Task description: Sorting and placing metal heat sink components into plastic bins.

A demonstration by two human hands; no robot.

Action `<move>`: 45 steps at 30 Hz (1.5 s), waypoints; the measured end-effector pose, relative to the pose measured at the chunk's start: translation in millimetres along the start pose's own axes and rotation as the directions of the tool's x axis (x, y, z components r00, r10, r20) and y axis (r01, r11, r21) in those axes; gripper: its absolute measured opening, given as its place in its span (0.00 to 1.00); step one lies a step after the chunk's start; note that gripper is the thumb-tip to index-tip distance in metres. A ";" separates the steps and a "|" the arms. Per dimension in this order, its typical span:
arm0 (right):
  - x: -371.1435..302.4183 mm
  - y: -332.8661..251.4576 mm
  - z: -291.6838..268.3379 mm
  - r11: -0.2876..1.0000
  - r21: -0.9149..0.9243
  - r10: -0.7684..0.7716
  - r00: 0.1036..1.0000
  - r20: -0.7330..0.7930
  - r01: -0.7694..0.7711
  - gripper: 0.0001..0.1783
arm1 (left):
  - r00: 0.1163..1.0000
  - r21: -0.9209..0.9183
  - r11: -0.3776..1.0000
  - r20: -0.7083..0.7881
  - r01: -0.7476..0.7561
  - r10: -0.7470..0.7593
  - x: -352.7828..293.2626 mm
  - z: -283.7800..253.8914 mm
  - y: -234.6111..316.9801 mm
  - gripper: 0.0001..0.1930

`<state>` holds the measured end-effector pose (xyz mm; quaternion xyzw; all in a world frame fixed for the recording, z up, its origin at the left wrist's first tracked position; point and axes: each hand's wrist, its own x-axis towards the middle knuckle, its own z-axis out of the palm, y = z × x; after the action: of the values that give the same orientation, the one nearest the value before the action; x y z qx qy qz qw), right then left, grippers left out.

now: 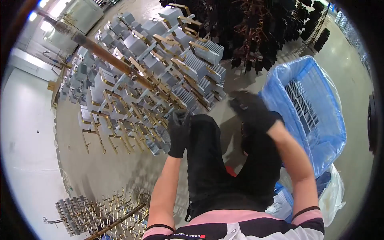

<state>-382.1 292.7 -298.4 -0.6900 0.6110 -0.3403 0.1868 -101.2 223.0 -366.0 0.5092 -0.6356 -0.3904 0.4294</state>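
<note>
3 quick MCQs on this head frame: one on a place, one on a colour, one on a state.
1. Where is the blue-lined crate relative to the person?
A. To their right
B. To their left
C. Behind the rack

2. What colour are the gloves on both hands?
A. White
B. Black
C. Yellow

3. What is the left hand doing?
A. Carrying a hammer
B. Resting flat on the floor
C. Reaching toward the finned metal parts on the rack

Answers:
1 A: the crate sits at the frame's right, beside the right hand.
2 B: both gloves look black.
3 C: its fingers lie at the rack's lower edge; whether it grips a part cannot be told.
</note>
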 end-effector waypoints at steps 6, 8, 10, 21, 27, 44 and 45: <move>63.4 17.7 58.4 0.974 -0.159 -0.206 0.929 -0.309 0.163 0.36 | 0.976 -0.166 0.964 0.092 0.209 -0.196 80.0 44.4 76.2 0.12; 88.2 4.5 60.5 0.950 -0.241 -0.278 0.885 -0.372 0.197 0.39 | 0.980 -0.076 0.982 0.112 0.174 -0.165 107.0 46.9 75.8 0.12; 109.0 -9.7 60.7 0.948 -0.309 -0.161 0.950 -0.269 0.073 0.41 | 0.984 0.080 0.992 0.138 0.098 -0.108 136.8 45.4 64.7 0.14; 144.4 23.5 96.9 1.000 0.026 0.008 0.957 -0.291 0.000 0.34 | 0.887 0.252 0.853 0.205 -0.457 0.414 166.7 65.9 18.1 0.10; 126.5 2.2 73.4 0.999 -0.027 -0.053 0.887 -0.459 0.046 0.34 | 0.908 -0.514 0.752 0.301 0.412 -0.292 108.0 39.3 34.1 0.12; -76.1 -19.5 -133.3 0.974 0.043 0.225 0.974 -0.029 -0.223 0.47 | 0.654 0.189 0.659 0.479 -0.728 0.586 -25.1 95.0 123.5 0.23; -83.3 -9.3 -148.8 0.976 0.007 0.216 0.976 0.006 -0.216 0.46 | 0.687 0.133 0.733 0.489 -0.667 0.537 -25.1 100.3 125.6 0.24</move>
<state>-481.0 398.7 -208.3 -0.6197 0.6804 -0.3187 0.2269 -232.2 275.7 -285.2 0.2316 -0.8962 -0.2236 0.3053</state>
